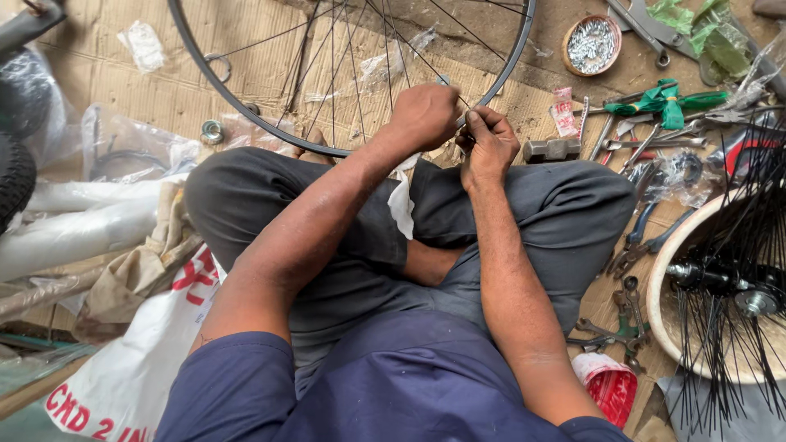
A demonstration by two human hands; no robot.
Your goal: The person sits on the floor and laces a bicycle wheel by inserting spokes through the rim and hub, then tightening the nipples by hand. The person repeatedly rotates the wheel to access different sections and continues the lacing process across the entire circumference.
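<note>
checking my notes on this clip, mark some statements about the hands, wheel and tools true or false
1. Both hands, left hand and right hand, meet at the dark metal bicycle wheel rim. True.
2. The round brown bowl of small silvery parts sits on the person's lap. False: it stands on the floor beyond the rim.
3. Pliers and wrenches lie to the person's right. True.
4. The person stands at a bench. False: they sit cross-legged on cardboard.

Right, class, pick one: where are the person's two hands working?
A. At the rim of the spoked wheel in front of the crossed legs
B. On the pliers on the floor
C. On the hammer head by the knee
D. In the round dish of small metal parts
A: the left hand and right hand meet at the wheel rim, fingers pinched around the spokes; the dish sits untouched.
</note>
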